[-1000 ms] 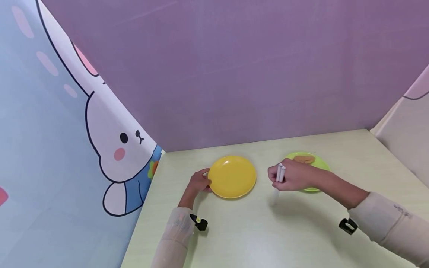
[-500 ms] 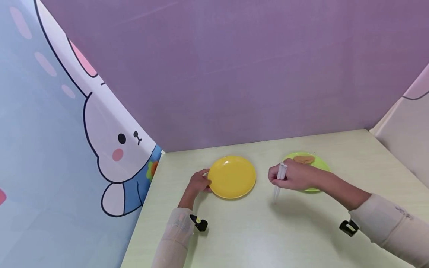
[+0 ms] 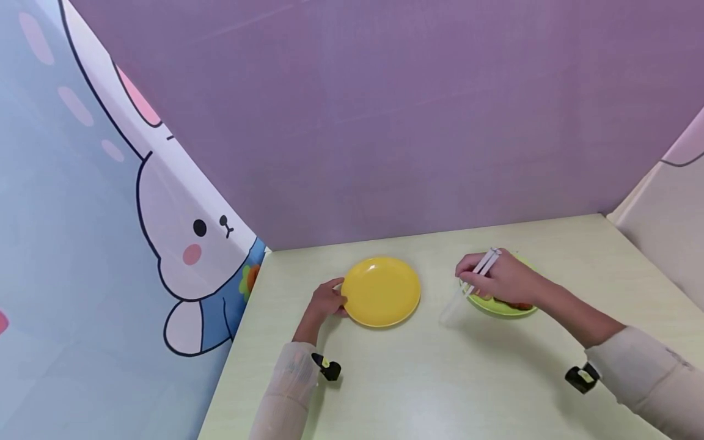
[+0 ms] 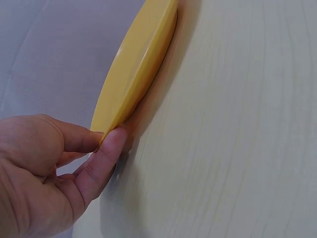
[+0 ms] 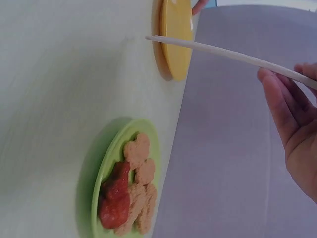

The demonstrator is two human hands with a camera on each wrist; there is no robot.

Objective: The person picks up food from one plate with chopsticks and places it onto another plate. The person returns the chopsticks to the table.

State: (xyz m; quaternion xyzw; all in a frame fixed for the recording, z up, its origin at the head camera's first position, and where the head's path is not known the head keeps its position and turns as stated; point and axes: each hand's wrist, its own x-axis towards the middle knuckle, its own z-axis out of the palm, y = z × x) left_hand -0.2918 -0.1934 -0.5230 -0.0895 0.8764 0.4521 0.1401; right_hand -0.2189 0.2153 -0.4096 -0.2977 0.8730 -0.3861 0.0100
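Note:
Thumb and fingers of my left hand (image 3: 326,299) pinch the left rim of a yellow plate (image 3: 381,291), which lies on the table. In the left wrist view the thumb is on top of the rim and a finger below it. My right hand (image 3: 502,279) grips a pair of white chopsticks (image 5: 223,52), their tips together and pointing down-left, with nothing between them. Behind and below that hand sits a light green plate (image 3: 500,310), partly hidden. It bears a glossy red-brown piece of food like a drumstick (image 5: 115,198) and several tan breaded pieces (image 5: 137,150).
The pale wood-grain table (image 3: 385,379) meets a purple wall (image 3: 418,122) at the back. A blue panel with a cartoon rabbit (image 3: 187,238) stands at the left, a pale wall (image 3: 671,214) at the right. A small black device (image 3: 329,368) is at the left cuff, another (image 3: 582,377) at the right.
My right hand has shifted right and slightly up with the chopsticks, which now slant more; more of the green plate's front and the red-brown food shows. The left hand and yellow plate stay put.

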